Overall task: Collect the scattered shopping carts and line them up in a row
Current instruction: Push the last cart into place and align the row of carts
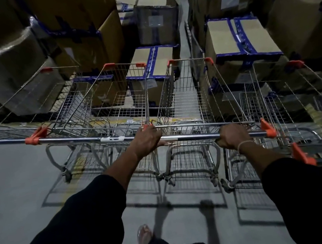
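Several wire shopping carts with orange corner caps stand side by side, noses toward stacked boxes. My left hand [148, 138] grips the left end of the chrome handle [195, 137] of the middle cart [186, 102]. My right hand [231, 136], a band on its wrist, grips the same bar near its right orange end. A second cart [111, 108] sits close on the left, its handle almost in line with mine. A further cart [23, 111] stands at the far left. Another cart [288, 103] stands on the right, set slightly nearer to me.
Tall stacks of cardboard boxes with blue tape [243, 35] rise just beyond the carts' noses, with a narrow aisle [182, 16] between the stacks. Grey concrete floor [16, 181] lies open at the left and behind. My foot [144, 236] is on the floor below.
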The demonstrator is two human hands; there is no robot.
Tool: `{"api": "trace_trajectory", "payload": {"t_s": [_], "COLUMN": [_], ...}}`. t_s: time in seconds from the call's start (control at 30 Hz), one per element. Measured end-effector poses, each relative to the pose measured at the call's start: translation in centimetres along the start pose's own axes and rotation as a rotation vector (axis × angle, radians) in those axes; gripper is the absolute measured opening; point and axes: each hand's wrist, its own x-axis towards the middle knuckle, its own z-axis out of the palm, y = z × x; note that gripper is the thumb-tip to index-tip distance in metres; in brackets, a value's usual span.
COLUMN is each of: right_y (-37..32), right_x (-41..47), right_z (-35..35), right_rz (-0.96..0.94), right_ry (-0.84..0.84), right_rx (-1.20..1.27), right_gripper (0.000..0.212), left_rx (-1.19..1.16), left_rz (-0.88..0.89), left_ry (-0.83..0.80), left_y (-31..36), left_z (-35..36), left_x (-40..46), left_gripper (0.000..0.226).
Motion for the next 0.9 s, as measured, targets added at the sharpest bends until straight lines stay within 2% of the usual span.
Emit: {"api": "trace_trajectory", "payload": {"t_s": [0.17,0.3,0.5,0.63,0.73,0.83,0.9], "right_y": [0.0,0.1,0.2,0.0,-0.3,-0.4,0.1], "right_x": [0.1,0.7,0.8,0.1,-0.6,-1.4,-1.9], "right_z": [0.6,0.9,1.2,1.9,1.7,1.5,1.3], "right_rz": [-0.014,-0.006,0.003,0.053,0.044,0.019,0.016], "right_ry": [0.014,0.028,0.009,0.023,0.001,0.006,0.014], "right_rx": [-0.012,0.001,-0.065,0.025,0.110,0.260,0.366], "right_gripper": [0.033,0.036,0.053,0.071,0.085,0.085,0.085], "left_rx": [-0.028,-0.002,0.108,0.236,0.243,0.193,0.157], "left_rz": [-0.012,-0.027,-0.059,-0.108,-0.110,-0.043,0.013], "left_ry": [0.027,-0.003,-0.056,-0.056,-0.046,-0.019,0.026], "left_y": [-0.2,0.3,1.0,2.5,4.0,6.3,8.0], "left_z": [0.3,-0.4,-1.6,-1.5,-1.8,-1.8,-1.8], "left_x": [0.2,0.0,0.3,1.0,1.7,2.7,3.8], "left_gripper": [0.065,0.068,0.097,0.111,0.102,0.088,0.087]}}
